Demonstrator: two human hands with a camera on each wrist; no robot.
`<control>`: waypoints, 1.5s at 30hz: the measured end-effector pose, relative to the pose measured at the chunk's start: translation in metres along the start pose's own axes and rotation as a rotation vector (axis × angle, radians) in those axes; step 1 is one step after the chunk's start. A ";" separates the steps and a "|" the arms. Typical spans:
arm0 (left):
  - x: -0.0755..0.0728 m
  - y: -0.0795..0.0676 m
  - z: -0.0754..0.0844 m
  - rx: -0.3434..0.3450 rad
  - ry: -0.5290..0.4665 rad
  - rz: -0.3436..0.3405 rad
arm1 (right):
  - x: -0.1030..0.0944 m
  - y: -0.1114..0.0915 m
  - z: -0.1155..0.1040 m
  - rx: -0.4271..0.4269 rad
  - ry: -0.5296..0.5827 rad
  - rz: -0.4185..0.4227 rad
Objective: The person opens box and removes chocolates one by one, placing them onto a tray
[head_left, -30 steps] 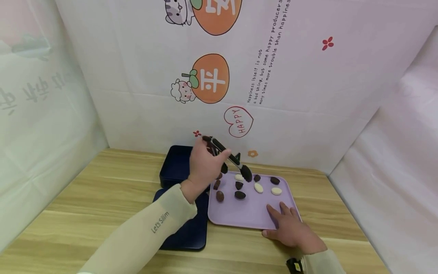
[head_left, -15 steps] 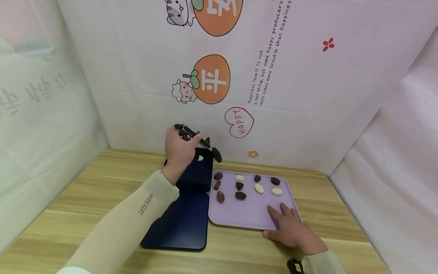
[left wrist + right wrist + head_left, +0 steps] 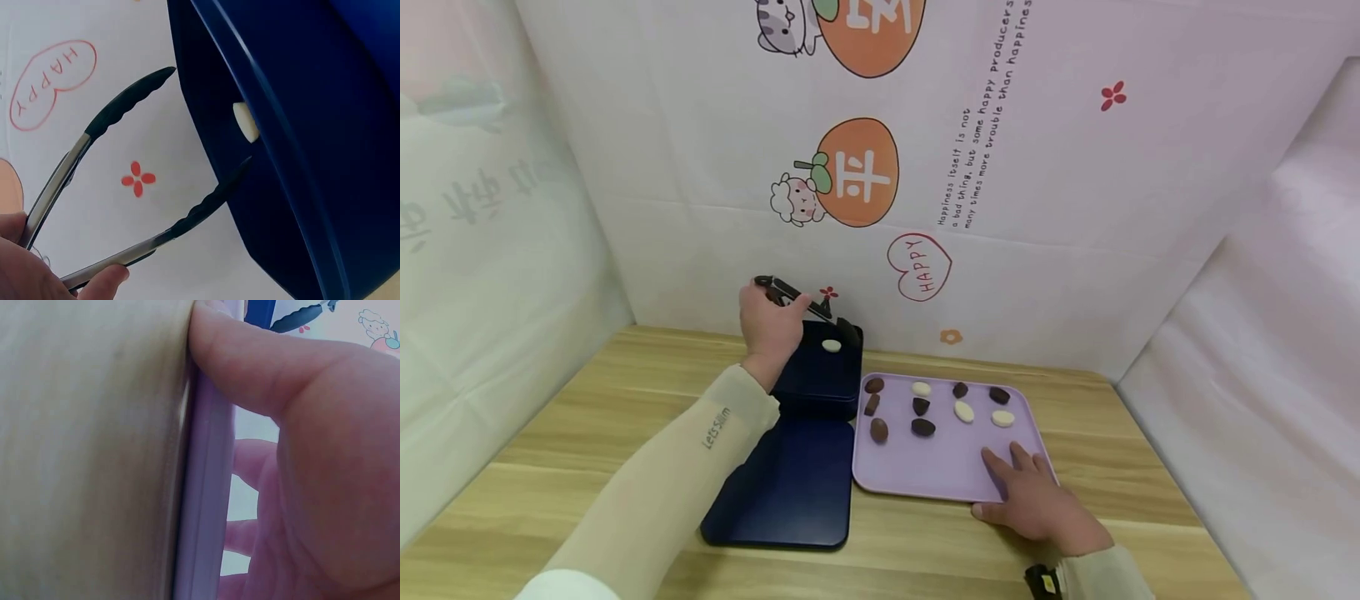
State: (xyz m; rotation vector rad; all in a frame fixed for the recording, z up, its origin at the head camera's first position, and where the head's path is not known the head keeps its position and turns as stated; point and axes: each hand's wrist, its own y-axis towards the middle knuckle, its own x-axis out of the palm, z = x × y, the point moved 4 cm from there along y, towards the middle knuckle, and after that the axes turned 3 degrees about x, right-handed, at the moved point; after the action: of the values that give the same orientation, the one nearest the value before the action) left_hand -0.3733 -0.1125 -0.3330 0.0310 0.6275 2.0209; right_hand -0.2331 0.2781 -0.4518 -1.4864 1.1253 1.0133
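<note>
My left hand (image 3: 772,329) grips a pair of tongs (image 3: 206,209) with black tips over the dark blue box (image 3: 820,406). The tongs' arms stand spread apart, with nothing between the tips in the left wrist view. Inside the box lies a white oval piece (image 3: 831,346), close to one tip. My right hand (image 3: 1037,504) rests with fingers spread on the near right corner of the lilac tray (image 3: 917,477), its thumb at the front edge. Brown, dark and white chocolate-like pieces lie on the tray, among them a brown egg-shaped one (image 3: 879,431) and a dark oval one (image 3: 922,427).
A flat dark blue lid (image 3: 793,492) lies in front of the box, left of the tray, on the wood-grain table (image 3: 572,450). Close behind the box and tray hangs a printed white cloth (image 3: 1037,275), and more cloth encloses both sides.
My left hand has carried the tongs leftward from above the tray to over the box. The white piece in the box has come into full view. My right hand stays on the tray.
</note>
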 end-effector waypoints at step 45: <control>0.030 -0.005 -0.030 0.050 0.087 -0.132 | -0.001 -0.001 -0.003 0.000 0.004 0.002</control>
State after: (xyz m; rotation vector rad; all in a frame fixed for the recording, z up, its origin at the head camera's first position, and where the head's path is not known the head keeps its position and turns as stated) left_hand -0.3931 -0.0986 -0.3686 -0.0675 0.7173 1.8869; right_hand -0.2326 0.2753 -0.4502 -1.4876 1.1299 1.0120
